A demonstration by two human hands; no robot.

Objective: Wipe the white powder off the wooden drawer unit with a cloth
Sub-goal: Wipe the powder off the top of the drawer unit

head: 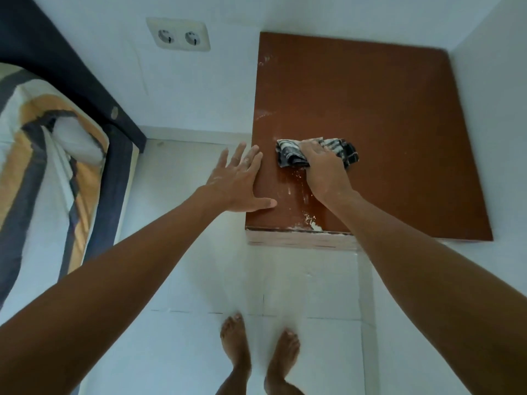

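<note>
The brown wooden drawer unit (385, 124) stands in a white corner, seen from above. White powder (309, 219) lies in smears near its front edge and in faint streaks along its left side. My right hand (325, 169) presses a crumpled black-and-white cloth (291, 155) onto the front left part of the top, fingers curled over it. My left hand (242, 178) lies flat with straight spread fingers on the unit's left edge, thumb on the top surface. Powder dusts both hands.
A bed (51, 166) with a dark frame and striped cover fills the left. A double wall socket (178, 34) sits on the white wall beyond. My bare feet (259, 346) stand on the white tiled floor in front of the unit.
</note>
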